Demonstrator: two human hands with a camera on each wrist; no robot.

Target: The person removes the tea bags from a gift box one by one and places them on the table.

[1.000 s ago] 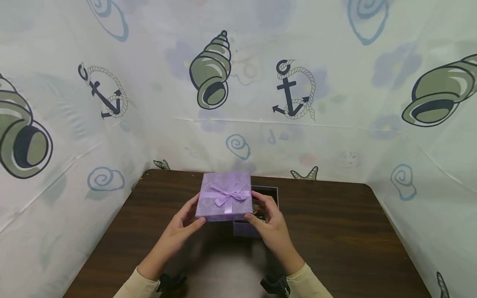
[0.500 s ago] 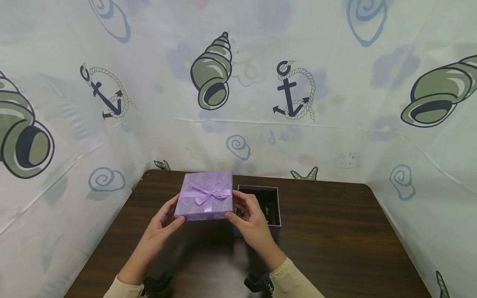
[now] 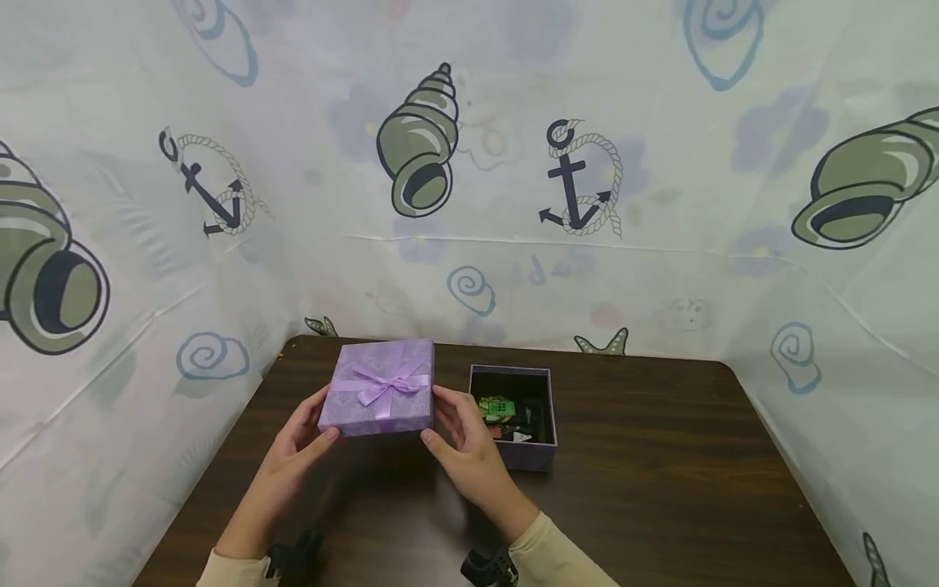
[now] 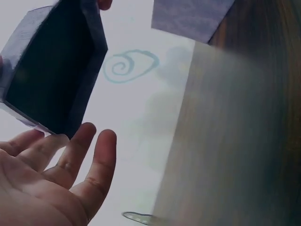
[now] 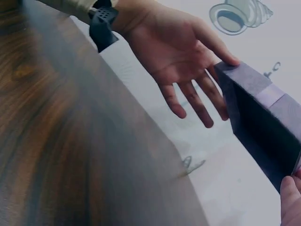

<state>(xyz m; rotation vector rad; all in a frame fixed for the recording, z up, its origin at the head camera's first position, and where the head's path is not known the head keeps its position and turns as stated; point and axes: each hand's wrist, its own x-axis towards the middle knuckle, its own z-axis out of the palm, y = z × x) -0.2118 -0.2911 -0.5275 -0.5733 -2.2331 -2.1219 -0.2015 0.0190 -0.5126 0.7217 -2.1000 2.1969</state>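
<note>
A lilac gift box lid (image 3: 377, 387) with a ribbon bow is held in the air above the table, tilted, bow side up. Its dark hollow underside shows in both wrist views. My left hand (image 3: 282, 461) grips it by the left edge, thumb at the near corner, with some fingers spread below in the left wrist view. On the opposite edge, my right hand (image 3: 473, 461) holds the lid between thumb and fingers. Just right of that hand stands the uncovered box (image 3: 526, 456), with green and dark packets (image 3: 499, 409) inside. Its near-left side is partly hidden by the right hand.
The brown wooden table (image 3: 660, 456) extends to both sides. White cloth (image 3: 513, 285) with shell and anchor prints surrounds its back and sides. Dark straps (image 3: 490, 567) circle both wrists below the cream sleeves.
Both hands have moved left with the lid, from partly over the box to beside it. More of the box and its packets now shows. The box stays in place.
</note>
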